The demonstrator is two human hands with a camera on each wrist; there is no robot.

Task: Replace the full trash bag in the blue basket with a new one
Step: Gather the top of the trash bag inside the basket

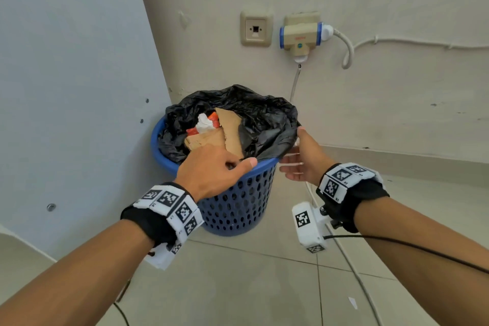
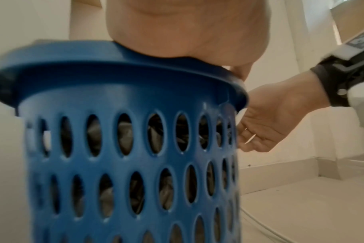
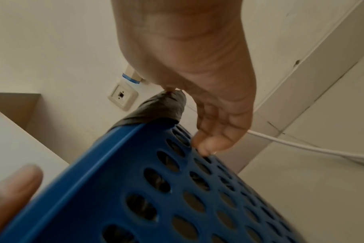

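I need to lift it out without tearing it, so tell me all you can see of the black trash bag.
The black trash bag is thin, crinkled, glossy plastic lining the blue basket, its mouth open and bunched above the rim. Cardboard and white and orange scraps poke out. The right hand touches its edge with the thumb; the left hand rests at the near rim. Its dark folds show through the basket's holes.

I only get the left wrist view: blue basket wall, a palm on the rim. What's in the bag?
Observer: The head view shows the black trash bag holding cardboard pieces and crumpled white paper.
Reviewer: Is the right hand on the bag?
Observer: The right hand has its thumb on the bag's folded edge; its fingers touch the blue basket below the rim.
Reviewer: Anything behind?
Observer: A white cable hangs from a wall adapter.
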